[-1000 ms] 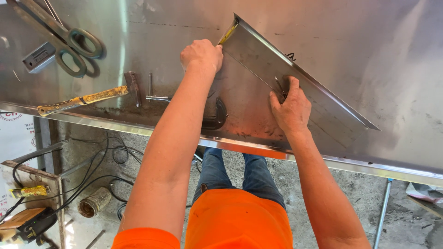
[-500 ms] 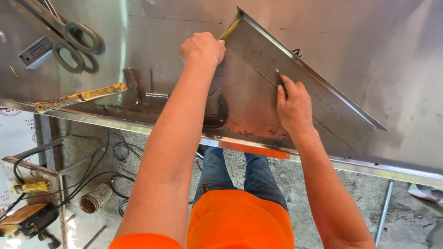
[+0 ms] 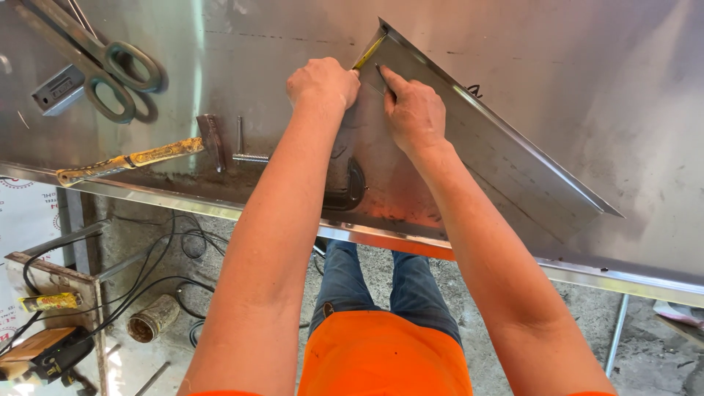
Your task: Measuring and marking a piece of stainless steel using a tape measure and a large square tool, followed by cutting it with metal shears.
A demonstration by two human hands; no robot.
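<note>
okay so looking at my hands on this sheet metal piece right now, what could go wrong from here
1. Cuts: your right hand presses flat on the folded sheet-metal piece, fingertips close to its raised edge and pointed corner; a slip could likely slice bare skin.
2. Shifting: the piece lies loose on the metal bench, held only by hand, so it may slide while your left hand works the yellow tool at the corner.
3. The hammer lies near the bench edge and might get knocked off.
</note>
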